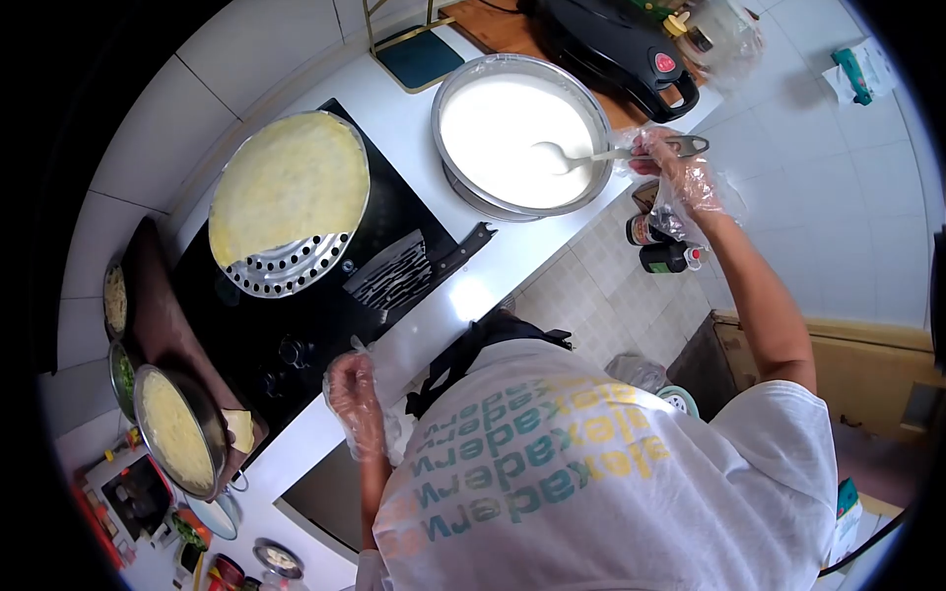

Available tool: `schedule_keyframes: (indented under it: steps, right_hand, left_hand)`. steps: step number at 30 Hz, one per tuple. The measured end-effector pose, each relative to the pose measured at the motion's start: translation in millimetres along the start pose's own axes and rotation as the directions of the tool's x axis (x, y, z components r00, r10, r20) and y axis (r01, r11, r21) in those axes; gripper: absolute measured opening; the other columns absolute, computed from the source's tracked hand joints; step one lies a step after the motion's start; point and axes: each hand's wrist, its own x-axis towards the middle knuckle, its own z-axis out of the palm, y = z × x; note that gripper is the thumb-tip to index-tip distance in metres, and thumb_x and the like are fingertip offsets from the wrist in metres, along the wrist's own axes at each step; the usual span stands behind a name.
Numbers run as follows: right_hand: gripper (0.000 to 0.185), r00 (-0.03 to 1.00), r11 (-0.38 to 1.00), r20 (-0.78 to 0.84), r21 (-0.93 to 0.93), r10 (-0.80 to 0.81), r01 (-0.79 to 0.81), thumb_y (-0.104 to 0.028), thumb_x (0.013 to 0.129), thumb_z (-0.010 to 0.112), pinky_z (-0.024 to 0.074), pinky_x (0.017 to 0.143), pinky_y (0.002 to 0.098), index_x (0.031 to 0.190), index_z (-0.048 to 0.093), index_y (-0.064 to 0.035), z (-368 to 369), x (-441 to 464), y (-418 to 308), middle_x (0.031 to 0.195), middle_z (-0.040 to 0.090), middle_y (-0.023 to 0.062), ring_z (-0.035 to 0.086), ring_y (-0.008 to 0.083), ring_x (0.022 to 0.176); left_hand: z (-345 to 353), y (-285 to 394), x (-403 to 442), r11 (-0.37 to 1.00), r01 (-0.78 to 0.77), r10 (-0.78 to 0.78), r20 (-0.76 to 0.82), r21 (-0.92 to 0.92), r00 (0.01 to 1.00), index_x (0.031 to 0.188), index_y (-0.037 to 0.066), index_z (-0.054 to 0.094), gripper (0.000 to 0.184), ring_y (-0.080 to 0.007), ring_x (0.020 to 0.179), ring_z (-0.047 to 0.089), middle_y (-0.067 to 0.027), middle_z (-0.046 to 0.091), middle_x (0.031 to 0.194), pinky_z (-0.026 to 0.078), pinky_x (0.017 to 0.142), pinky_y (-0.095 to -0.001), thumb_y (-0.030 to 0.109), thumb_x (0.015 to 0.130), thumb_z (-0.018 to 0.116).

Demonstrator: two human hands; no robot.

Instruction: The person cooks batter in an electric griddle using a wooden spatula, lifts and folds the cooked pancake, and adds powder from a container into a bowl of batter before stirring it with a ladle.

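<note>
My right hand (680, 175), in a clear plastic glove, is closed around the handle of a metal ladle (616, 155). The ladle's bowl dips into white liquid in a large steel basin (441, 148). Over the counter's front edge is my left hand (357, 389), also gloved, its fingers curled with nothing visible in them. A round, pale yellow flatbread or pancake (291, 172) covers most of a perforated metal steamer plate (286, 266) on the black stove. Between stove and basin lies a cleaver (419, 271) with a dark handle.
A black electric griddle (616, 49) stands behind the basin on a wooden board. At left, a steel bowl of pale yellow food (177, 428) sits beside a bowl of chopped greens (123, 379). Dark bottles (665, 258) are on the floor below the counter.
</note>
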Motion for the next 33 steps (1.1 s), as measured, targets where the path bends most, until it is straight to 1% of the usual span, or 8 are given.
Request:
schedule_keyframes:
  steps: [4, 8, 12, 16, 20, 24, 28, 33]
  right_hand:
    - [0.027, 0.985, 0.992, -0.135, 0.052, -0.109, 0.117, -0.022, 0.085, 0.051, 0.0513, 0.058, 0.0252, 0.092, 0.056, 0.0038, 5.8, 24.2, 7.7, 0.077, 0.060, 0.0083, 0.059, 0.0151, 0.064]
    - [0.031, 0.993, 0.988, 0.092, 0.145, -0.073, 0.059, -0.023, 0.085, 0.052, 0.0500, 0.069, 0.0286, 0.100, 0.052, 0.0029, 8.0, 45.1, 15.0, 0.088, 0.058, 0.0119, 0.060, 0.0187, 0.074]
    - [0.031, 0.969, 0.995, 0.243, 0.099, -0.048, 0.024, -0.024, 0.084, 0.053, 0.0509, 0.067, 0.0280, 0.098, 0.052, 0.0030, -21.2, 45.0, 16.2, 0.087, 0.058, 0.0120, 0.060, 0.0183, 0.073]
    - [0.030, 0.961, 0.997, 0.263, 0.028, -0.081, 0.076, -0.024, 0.085, 0.052, 0.0514, 0.065, 0.0268, 0.098, 0.052, 0.0025, -52.0, 67.6, 16.3, 0.088, 0.058, 0.0123, 0.060, 0.0167, 0.072]
    - [0.021, 0.971, 0.977, 0.164, 0.153, -0.176, 0.151, -0.016, 0.086, 0.049, 0.0509, 0.059, 0.0234, 0.093, 0.053, 0.0040, -29.6, 90.2, 20.4, 0.080, 0.059, 0.0098, 0.059, 0.0132, 0.066]
    - [0.022, 0.912, 0.969, 0.344, 0.178, -0.224, 0.171, -0.015, 0.085, 0.050, 0.0510, 0.061, 0.0233, 0.093, 0.053, 0.0047, -22.8, 89.0, 22.0, 0.083, 0.059, 0.0098, 0.059, 0.0138, 0.067]
    - [0.023, 0.930, 0.997, 0.361, 0.058, -0.074, 0.057, -0.015, 0.085, 0.050, 0.0509, 0.060, 0.0229, 0.095, 0.053, 0.0055, -48.1, 85.9, 9.9, 0.082, 0.059, 0.0095, 0.059, 0.0127, 0.067]
    - [0.024, 0.945, 0.970, 0.244, 0.160, -0.218, 0.182, -0.017, 0.085, 0.051, 0.0502, 0.060, 0.0226, 0.094, 0.054, 0.0048, -33.7, 99.8, 17.8, 0.079, 0.060, 0.0074, 0.057, 0.0116, 0.067]
  left_hand:
    - [13.9, 5.7, -6.0, 0.998, 0.024, -0.027, -0.048, -0.065, 0.998, 0.090, 0.003, 0.052, 0.011, -0.0100, 0.078, 0.047, -0.0032, 0.049, 0.088, 0.040, 0.073, -0.0223, -0.001, 0.080, 0.052]
    - [36.9, 13.5, -7.1, 0.998, -0.024, 0.016, -0.129, -0.060, 0.991, 0.091, 0.004, 0.051, 0.012, -0.0093, 0.078, 0.047, -0.0025, 0.049, 0.088, 0.040, 0.072, -0.0216, 0.000, 0.080, 0.054]
    - [61.0, 19.1, -8.3, 0.994, -0.077, 0.060, -0.200, -0.077, 0.978, 0.088, 0.005, 0.050, 0.012, -0.0079, 0.077, 0.045, -0.0022, 0.048, 0.086, 0.039, 0.070, -0.0206, 0.000, 0.079, 0.057]
    - [82.9, 18.9, -9.8, 0.985, -0.125, 0.096, -0.229, -0.117, 0.969, 0.079, 0.007, 0.045, 0.015, -0.0076, 0.074, 0.043, -0.0024, 0.046, 0.085, 0.038, 0.067, -0.0199, -0.003, 0.077, 0.057]
    - [103.7, 28.3, -12.3, 0.984, -0.137, 0.105, -0.243, -0.118, 0.964, 0.075, 0.009, 0.040, 0.021, -0.0080, 0.073, 0.042, -0.0031, 0.046, 0.084, 0.037, 0.066, -0.0197, -0.005, 0.076, 0.056]
    - [117.9, 37.8, -16.2, 0.984, -0.140, 0.107, -0.256, -0.113, 0.961, 0.076, 0.008, 0.041, 0.020, -0.0080, 0.074, 0.042, -0.0031, 0.046, 0.084, 0.037, 0.066, -0.0198, -0.005, 0.076, 0.057]
    - [124.8, 40.8, -23.1, 0.988, -0.114, 0.079, -0.302, -0.101, 0.950, 0.079, 0.008, 0.044, 0.018, -0.0079, 0.074, 0.043, -0.0023, 0.046, 0.085, 0.038, 0.066, -0.0198, -0.004, 0.076, 0.057]
    - [122.4, 35.1, -31.1, 0.996, -0.079, 0.066, -0.320, -0.028, 0.945, 0.085, 0.007, 0.048, 0.017, -0.0073, 0.075, 0.044, -0.0012, 0.046, 0.085, 0.039, 0.067, -0.0204, -0.003, 0.076, 0.058]
